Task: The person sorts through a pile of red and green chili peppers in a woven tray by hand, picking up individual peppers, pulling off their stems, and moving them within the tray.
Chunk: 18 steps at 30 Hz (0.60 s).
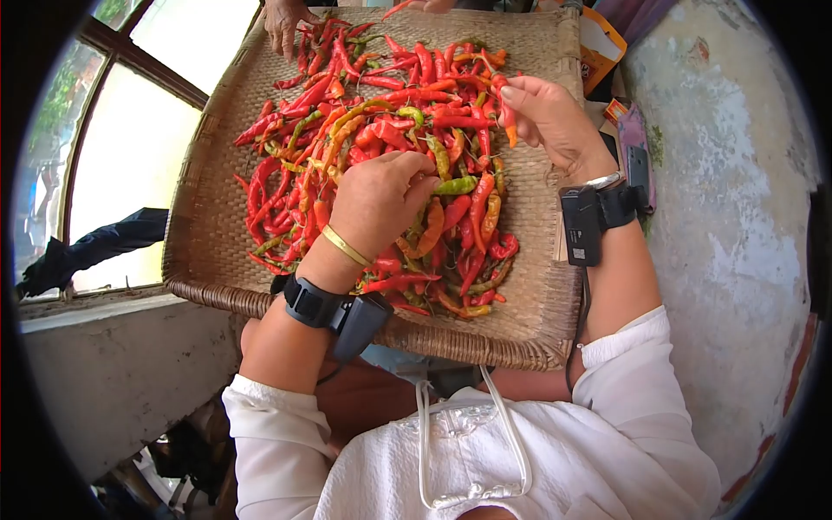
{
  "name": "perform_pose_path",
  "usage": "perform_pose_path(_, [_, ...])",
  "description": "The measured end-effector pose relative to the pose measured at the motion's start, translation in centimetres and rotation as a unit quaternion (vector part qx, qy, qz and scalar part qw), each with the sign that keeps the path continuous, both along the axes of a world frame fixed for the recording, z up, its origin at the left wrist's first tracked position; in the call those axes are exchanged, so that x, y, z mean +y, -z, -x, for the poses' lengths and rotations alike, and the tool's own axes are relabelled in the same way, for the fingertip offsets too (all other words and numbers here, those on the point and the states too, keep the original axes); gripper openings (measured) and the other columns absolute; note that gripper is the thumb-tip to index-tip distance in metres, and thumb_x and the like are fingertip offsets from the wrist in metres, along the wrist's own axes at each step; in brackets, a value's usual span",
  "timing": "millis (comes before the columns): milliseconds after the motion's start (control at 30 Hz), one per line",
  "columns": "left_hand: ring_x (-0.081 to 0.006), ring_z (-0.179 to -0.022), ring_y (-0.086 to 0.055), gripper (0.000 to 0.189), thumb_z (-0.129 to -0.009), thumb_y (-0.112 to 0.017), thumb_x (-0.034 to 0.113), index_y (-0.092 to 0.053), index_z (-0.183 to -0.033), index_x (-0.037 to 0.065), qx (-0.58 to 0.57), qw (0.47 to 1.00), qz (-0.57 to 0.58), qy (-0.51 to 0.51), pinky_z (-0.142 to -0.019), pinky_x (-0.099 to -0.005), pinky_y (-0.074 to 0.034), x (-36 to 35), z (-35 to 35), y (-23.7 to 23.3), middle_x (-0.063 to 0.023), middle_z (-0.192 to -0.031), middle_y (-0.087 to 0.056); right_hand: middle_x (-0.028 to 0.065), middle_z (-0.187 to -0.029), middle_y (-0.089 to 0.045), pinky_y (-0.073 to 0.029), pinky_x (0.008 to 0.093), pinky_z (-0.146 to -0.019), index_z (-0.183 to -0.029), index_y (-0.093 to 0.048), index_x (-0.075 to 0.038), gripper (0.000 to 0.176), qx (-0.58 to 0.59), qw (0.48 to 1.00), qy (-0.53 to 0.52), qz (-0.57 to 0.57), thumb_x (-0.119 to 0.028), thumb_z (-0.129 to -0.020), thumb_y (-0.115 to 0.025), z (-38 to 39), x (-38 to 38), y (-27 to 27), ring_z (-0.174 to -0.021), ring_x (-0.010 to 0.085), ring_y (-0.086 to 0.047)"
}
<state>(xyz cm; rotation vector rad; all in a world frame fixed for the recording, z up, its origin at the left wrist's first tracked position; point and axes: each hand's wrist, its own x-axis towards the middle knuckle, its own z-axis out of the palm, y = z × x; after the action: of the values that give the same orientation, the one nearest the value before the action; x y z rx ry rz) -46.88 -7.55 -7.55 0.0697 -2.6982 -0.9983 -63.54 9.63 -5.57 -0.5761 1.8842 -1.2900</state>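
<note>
Many red, orange and green chili peppers (407, 113) lie heaped on a woven tray (537, 321). My left hand (386, 195) rests over the middle of the heap with its fingers bent down among the peppers; a green pepper (456, 185) lies right beside its fingertips. What those fingers hold, if anything, is hidden. At the right side of the heap, my right hand (550, 117) is raised above the tray, pinching a red pepper with an orange tip (508, 111) that hangs downward between thumb and fingers.
Another person's hand (284, 26) reaches to the peppers at the tray's far left corner, and part of one more hand (429, 4) shows at the far edge. A window (130, 130) stands left, a worn wall (719, 173) right. A phone (639, 169) lies beside the tray.
</note>
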Motion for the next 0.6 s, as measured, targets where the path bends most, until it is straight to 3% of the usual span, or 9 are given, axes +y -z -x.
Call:
perform_pose_path(33, [-0.0264,-0.065,-0.059,0.018,-0.075,-0.062,0.02,-0.061,-0.088,0.007,-0.009,0.999,0.046,0.024,-0.057,-0.0351,-0.047,0.4,-0.1,0.2,-0.0089,-0.077,-0.059,0.0043,-0.08,-0.059,-0.044,0.0187,-0.058,-0.107,-0.051,-0.001,0.028,-0.02,0.982,0.137,0.128,-0.018,-0.085,-0.054,0.2,0.0,0.7,-0.069,0.0092,-0.057])
perform_pose_path(67, [-0.0269,-0.067,-0.059,0.02,-0.075,-0.061,0.023,-0.061,-0.087,0.008,-0.018,0.995,0.091,0.048,-0.058,-0.0358,-0.048,0.8,-0.3,0.2,-0.0084,-0.078,-0.058,0.0065,-0.086,-0.059,-0.046,0.0201,-0.06,-0.114,-0.047,-0.001,0.034,-0.039,0.929,0.268,0.251,-0.02,-0.086,-0.053,0.6,-0.1,1.5,-0.075,0.0114,-0.059])
perform_pose_path(100, [-0.0291,-0.074,-0.059,0.022,-0.072,-0.063,0.02,-0.06,-0.089,0.006,-0.049,0.994,0.079,0.062,-0.063,-0.0356,-0.048,1.0,-0.4,0.0,-0.0086,-0.085,-0.058,0.0104,-0.096,-0.058,-0.049,0.023,-0.064,-0.123,-0.037,0.0,0.044,-0.03,0.925,0.277,0.258,-0.02,-0.087,-0.053,1.2,0.2,1.5,-0.084,0.0153,-0.059])
perform_pose_path(233, [-0.0288,-0.073,-0.058,0.025,-0.071,-0.064,0.021,-0.059,-0.091,0.006,-0.024,0.995,0.087,0.033,-0.062,-0.0362,-0.047,1.2,-0.4,0.2,-0.009,-0.088,-0.057,0.0084,-0.094,-0.059,-0.048,0.0217,-0.062,-0.118,-0.043,0.0,0.039,-0.015,0.946,0.262,0.193,-0.019,-0.086,-0.054,0.4,-0.1,1.2,-0.078,0.0129,-0.059])
perform_pose_path(300, [-0.0288,-0.074,-0.058,0.027,-0.071,-0.064,0.021,-0.059,-0.093,0.007,-0.099,0.988,0.117,0.027,-0.062,-0.0368,-0.047,0.9,-0.4,0.2,-0.009,-0.088,-0.055,0.0053,-0.083,-0.06,-0.047,0.0239,-0.056,-0.105,-0.055,0.001,0.031,0.069,0.997,0.036,0.006,-0.018,-0.081,-0.059,-1.0,-0.6,0.2,-0.068,0.0104,-0.058])
perform_pose_path(333, [-0.0288,-0.074,-0.058,0.027,-0.071,-0.064,0.021,-0.059,-0.093,0.007,-0.1,0.988,0.117,0.027,-0.062,-0.0368,-0.047,0.9,-0.3,0.3,-0.009,-0.088,-0.055,0.0053,-0.083,-0.06,-0.047,0.0239,-0.056,-0.105,-0.055,0.001,0.031,0.068,0.997,0.036,0.006,-0.018,-0.081,-0.059,-1.5,-0.8,0.7,-0.068,0.0104,-0.058])
perform_pose_path(433, [-0.0288,-0.075,-0.058,0.025,-0.071,-0.063,0.02,-0.059,-0.092,0.007,-0.093,0.988,0.124,0.026,-0.063,-0.0367,-0.047,1.0,-0.3,0.4,-0.0086,-0.087,-0.055,0.0056,-0.079,-0.062,-0.046,0.0282,-0.059,-0.09,-0.062,-0.002,0.021,0.213,0.972,-0.096,-0.012,-0.017,-0.075,-0.063,-3.0,-1.3,2.1,-0.064,0.0141,-0.058])
perform_pose_path(500, [-0.0289,-0.075,-0.058,0.023,-0.071,-0.063,0.019,-0.059,-0.091,0.007,-0.112,0.986,0.119,0.033,-0.063,-0.0366,-0.047,0.9,-0.3,0.3,-0.0086,-0.087,-0.054,0.0098,-0.081,-0.061,-0.046,0.0334,-0.065,-0.081,-0.063,-0.004,0.018,0.281,0.938,-0.201,-0.028,-0.015,-0.067,-0.066,-3.9,-1.7,2.0,-0.069,0.0228,-0.059])
perform_pose_path(600, [-0.0293,-0.075,-0.058,0.02,-0.072,-0.061,0.016,-0.059,-0.09,0.007,-0.107,0.988,0.109,0.036,-0.063,-0.0369,-0.047,0.6,-0.2,0.7,-0.0087,-0.087,-0.054,0.0113,-0.081,-0.059,-0.046,0.0357,-0.07,-0.079,-0.062,-0.005,0.018,0.375,0.896,-0.234,-0.041,-0.015,-0.065,-0.066,-4.6,-1.8,2.5,-0.077,0.0284,-0.058])
